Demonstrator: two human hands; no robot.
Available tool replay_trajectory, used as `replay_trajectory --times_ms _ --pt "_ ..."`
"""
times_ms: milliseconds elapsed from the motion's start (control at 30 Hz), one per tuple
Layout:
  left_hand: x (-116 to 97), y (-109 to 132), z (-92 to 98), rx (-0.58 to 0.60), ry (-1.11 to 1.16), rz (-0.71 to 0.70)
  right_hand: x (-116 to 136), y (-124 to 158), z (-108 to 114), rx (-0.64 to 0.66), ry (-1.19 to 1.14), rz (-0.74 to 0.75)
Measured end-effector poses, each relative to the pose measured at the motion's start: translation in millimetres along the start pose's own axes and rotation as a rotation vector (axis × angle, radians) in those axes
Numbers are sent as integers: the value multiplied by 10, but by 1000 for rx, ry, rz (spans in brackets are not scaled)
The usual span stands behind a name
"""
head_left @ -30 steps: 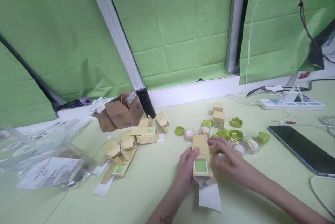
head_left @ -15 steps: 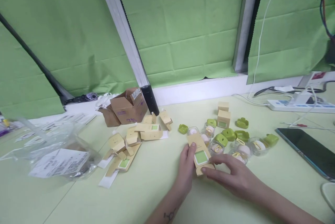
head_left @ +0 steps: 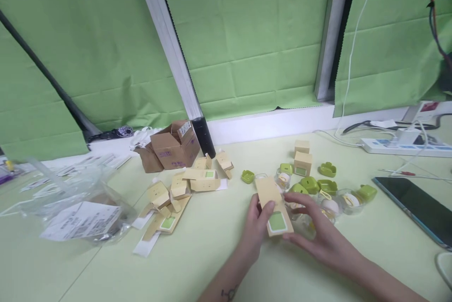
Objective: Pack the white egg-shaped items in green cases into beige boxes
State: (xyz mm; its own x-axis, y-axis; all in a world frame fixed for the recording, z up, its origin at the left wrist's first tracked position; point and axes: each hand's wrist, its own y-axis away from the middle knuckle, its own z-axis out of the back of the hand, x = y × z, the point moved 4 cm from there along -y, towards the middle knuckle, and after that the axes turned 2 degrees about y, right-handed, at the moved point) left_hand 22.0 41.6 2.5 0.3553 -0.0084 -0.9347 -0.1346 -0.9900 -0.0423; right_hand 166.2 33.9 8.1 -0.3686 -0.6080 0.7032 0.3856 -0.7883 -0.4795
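One flat kraft carton [head_left: 274,205] is held at lower centre, just above the desk [head_left: 212,255]. Its long axis runs upper left to lower right, with the green-window end lowest. The left hand [head_left: 256,226] fingers pinch its left edge, thumb on top. The right hand [head_left: 318,238] fingers are spread, touching its right edge. Two small closed boxes [head_left: 302,163] stand behind. Green lids [head_left: 326,169] and clear pots [head_left: 348,200] crowd just right, too overlapped to count.
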Motion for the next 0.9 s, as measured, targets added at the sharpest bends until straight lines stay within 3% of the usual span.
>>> replay_trajectory --times_ms 167,300,400,533,633,767,900 --pt "30 15 12 160 -320 -146 -36 -96 123 -31 -184 -165" --pt "57 35 25 210 -591 -146 -15 -136 167 17 -24 -115" --pt "2 57 17 237 -646 -159 14 -101 169 33 51 -39" --pt "-26 104 -20 366 -743 -236 39 -34 129 51 66 34" --pt "42 115 3 356 -730 -256 -12 -43 99 26 18 -67" --pt "175 80 55 288 -574 -142 -100 -115 92 -69 -89 -202" --pt "188 52 57 280 -491 -76 -104 -168 52 58 -95 -190"
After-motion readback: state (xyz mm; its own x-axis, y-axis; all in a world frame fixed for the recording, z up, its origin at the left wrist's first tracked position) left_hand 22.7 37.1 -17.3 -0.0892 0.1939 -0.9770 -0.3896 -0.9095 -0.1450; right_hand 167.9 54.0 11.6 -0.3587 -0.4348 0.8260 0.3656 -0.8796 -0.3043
